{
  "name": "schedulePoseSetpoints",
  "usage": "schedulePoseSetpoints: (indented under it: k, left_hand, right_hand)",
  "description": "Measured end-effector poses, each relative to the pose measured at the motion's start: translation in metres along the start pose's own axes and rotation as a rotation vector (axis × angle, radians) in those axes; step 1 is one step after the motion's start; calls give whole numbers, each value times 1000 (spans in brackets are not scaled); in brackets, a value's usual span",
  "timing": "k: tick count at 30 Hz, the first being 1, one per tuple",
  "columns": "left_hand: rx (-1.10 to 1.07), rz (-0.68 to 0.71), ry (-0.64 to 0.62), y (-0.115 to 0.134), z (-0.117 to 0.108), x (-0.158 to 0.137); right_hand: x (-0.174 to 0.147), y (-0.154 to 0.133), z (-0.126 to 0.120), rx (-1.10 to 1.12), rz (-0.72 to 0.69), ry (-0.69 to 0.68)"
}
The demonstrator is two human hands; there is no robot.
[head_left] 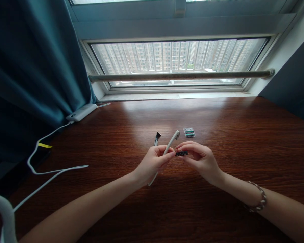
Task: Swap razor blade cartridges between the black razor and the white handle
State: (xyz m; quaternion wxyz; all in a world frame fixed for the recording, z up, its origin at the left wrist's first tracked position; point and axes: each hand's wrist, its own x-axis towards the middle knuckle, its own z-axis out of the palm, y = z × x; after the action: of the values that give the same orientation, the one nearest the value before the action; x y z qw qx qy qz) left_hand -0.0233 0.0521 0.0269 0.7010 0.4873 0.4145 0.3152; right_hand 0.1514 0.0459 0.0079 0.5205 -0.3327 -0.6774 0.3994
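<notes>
My left hand (155, 160) is closed round a white toothbrush (171, 142), whose bristled head points up and to the right. The lower end of its handle shows beneath the hand. Between the fingertips of my right hand (201, 160) is a small black piece, apparently a razor cartridge (181, 153); its left end meets the left fingertips. Just behind my left hand, a razor handle (156, 138) with a black neck lies on the table, its lower part hidden. Beyond the right hand rests a clear plastic case (189, 132) with dark and teal strips inside.
A brown wooden table (238, 135) reaches to the window sill. At the back left, a white power strip or adapter (82, 112) sits by the blue curtain (40, 60). Its white cable (49, 172) loops along the left side, near a curved white tube (5, 212).
</notes>
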Motion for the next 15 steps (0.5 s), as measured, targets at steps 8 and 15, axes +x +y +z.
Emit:
schedulePoseSetpoints:
  k: [8, 15]
  left_hand:
    - [289, 184, 189, 4, 1, -4]
    - [606, 320, 262, -6, -2, -7]
  right_hand:
    - [1, 0, -5, -505, -270, 4]
    - [-4, 9, -8, -840, -450, -64]
